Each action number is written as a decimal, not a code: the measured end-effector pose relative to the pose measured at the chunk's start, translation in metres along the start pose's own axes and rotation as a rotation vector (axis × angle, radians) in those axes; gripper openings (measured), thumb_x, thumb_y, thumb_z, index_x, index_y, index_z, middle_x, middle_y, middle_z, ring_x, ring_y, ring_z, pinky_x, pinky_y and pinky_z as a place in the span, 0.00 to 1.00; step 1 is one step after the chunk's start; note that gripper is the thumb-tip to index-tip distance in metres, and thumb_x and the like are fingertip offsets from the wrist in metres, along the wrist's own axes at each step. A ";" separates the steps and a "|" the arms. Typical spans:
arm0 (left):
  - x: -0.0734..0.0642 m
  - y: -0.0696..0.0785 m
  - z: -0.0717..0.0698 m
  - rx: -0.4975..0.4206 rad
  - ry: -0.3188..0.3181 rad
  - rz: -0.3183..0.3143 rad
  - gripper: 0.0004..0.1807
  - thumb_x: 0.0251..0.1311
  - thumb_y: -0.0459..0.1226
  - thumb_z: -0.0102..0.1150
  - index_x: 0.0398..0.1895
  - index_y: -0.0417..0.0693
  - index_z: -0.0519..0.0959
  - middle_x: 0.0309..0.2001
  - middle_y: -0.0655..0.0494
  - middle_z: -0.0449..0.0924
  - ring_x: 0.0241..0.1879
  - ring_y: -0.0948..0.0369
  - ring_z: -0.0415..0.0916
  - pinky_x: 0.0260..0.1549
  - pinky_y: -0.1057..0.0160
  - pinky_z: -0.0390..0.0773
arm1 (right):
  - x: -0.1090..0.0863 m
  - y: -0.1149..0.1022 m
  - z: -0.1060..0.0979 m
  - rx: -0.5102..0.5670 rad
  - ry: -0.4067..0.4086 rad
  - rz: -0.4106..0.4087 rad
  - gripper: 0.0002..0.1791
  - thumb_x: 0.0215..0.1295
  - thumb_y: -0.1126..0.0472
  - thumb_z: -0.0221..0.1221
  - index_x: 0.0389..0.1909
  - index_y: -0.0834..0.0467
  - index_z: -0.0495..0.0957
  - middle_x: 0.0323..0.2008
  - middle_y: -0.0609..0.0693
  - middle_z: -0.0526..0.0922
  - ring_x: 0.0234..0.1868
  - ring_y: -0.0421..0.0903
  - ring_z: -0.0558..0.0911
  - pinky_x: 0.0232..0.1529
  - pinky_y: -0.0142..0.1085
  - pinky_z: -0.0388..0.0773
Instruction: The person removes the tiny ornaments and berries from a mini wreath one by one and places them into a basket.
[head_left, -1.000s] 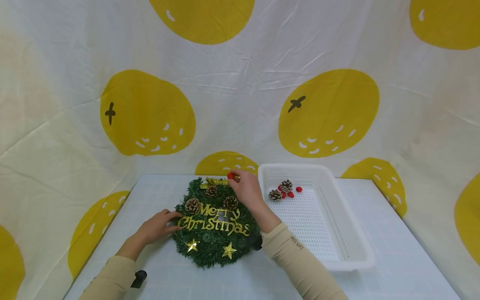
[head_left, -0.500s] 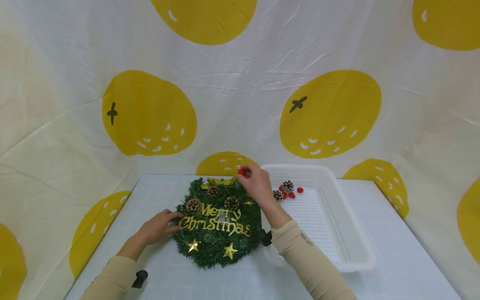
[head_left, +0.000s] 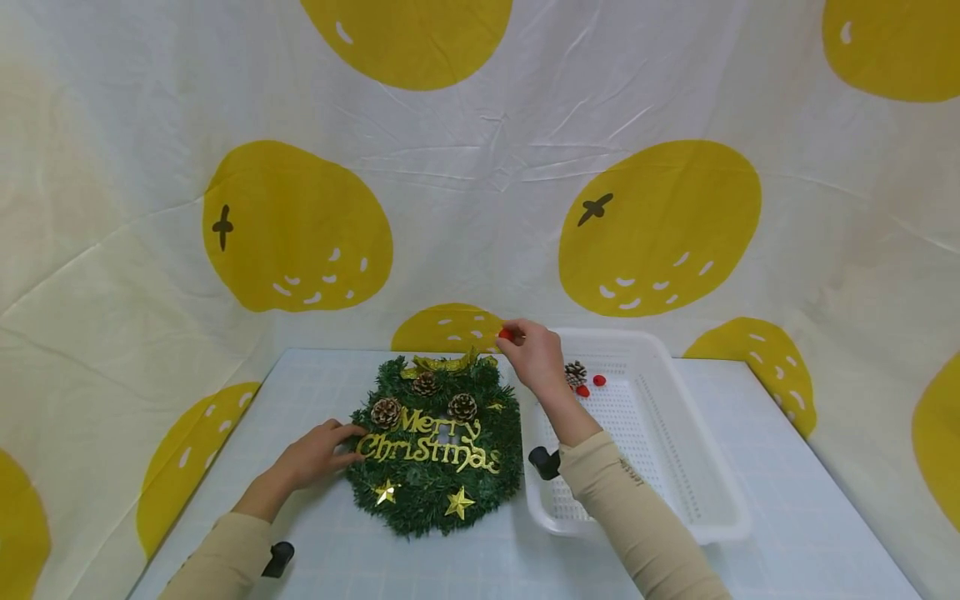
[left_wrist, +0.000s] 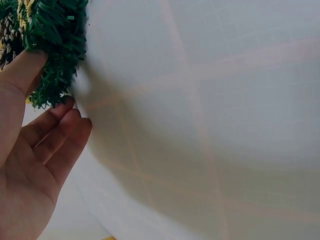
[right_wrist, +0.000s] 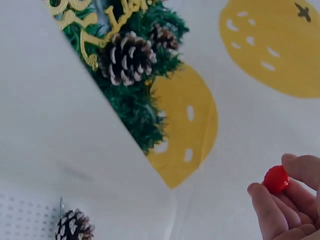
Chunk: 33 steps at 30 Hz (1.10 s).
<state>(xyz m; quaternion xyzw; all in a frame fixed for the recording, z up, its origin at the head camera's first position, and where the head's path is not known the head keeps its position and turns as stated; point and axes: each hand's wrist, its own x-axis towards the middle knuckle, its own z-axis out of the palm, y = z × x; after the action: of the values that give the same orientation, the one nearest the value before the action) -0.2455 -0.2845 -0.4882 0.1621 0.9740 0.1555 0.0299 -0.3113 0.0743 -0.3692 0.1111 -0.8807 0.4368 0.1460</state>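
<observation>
A green Christmas wreath lies on the table, bearing gold "Merry Christmas" lettering, pinecones, gold stars and a gold ribbon at its top. My left hand holds the wreath's left edge; in the left wrist view its thumb presses on the greenery, with the other fingers below and beside the edge. Between the thumb and fingers of my right hand is a small red berry, pinched in the air above the basket's far left corner, apart from the wreath.
A white plastic basket stands right of the wreath. Inside are a pinecone and red berries, partly hidden by my right hand and forearm. A fruit-print cloth hangs behind the table.
With the red berry in its fingers, my right hand has moved right and slightly up, from the wreath's ribbon to above the basket's corner. The left hand stays at the wreath's edge.
</observation>
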 end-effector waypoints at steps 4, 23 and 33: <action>0.000 0.000 0.000 0.003 0.000 -0.001 0.23 0.59 0.48 0.66 0.56 0.52 0.78 0.46 0.47 0.75 0.43 0.49 0.76 0.36 0.47 0.78 | 0.003 0.005 -0.008 -0.004 0.010 0.014 0.17 0.66 0.58 0.64 0.52 0.61 0.81 0.46 0.56 0.85 0.47 0.53 0.84 0.43 0.45 0.81; 0.000 0.002 -0.003 0.004 -0.003 0.002 0.24 0.60 0.48 0.66 0.57 0.51 0.78 0.46 0.47 0.75 0.43 0.49 0.76 0.36 0.48 0.78 | 0.013 0.034 -0.030 -0.090 0.021 0.097 0.20 0.67 0.58 0.62 0.57 0.61 0.80 0.49 0.58 0.84 0.50 0.55 0.81 0.52 0.48 0.76; 0.000 0.003 -0.003 0.006 -0.010 -0.003 0.23 0.59 0.48 0.66 0.57 0.51 0.78 0.45 0.47 0.75 0.43 0.50 0.76 0.35 0.48 0.78 | 0.011 0.052 -0.031 -0.115 -0.018 0.147 0.22 0.68 0.59 0.61 0.59 0.65 0.78 0.53 0.60 0.82 0.52 0.59 0.79 0.54 0.50 0.74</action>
<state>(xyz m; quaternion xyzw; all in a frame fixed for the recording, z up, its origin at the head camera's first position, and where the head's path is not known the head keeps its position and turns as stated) -0.2449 -0.2831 -0.4848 0.1615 0.9745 0.1518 0.0346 -0.3330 0.1290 -0.3860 0.0417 -0.9114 0.3939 0.1118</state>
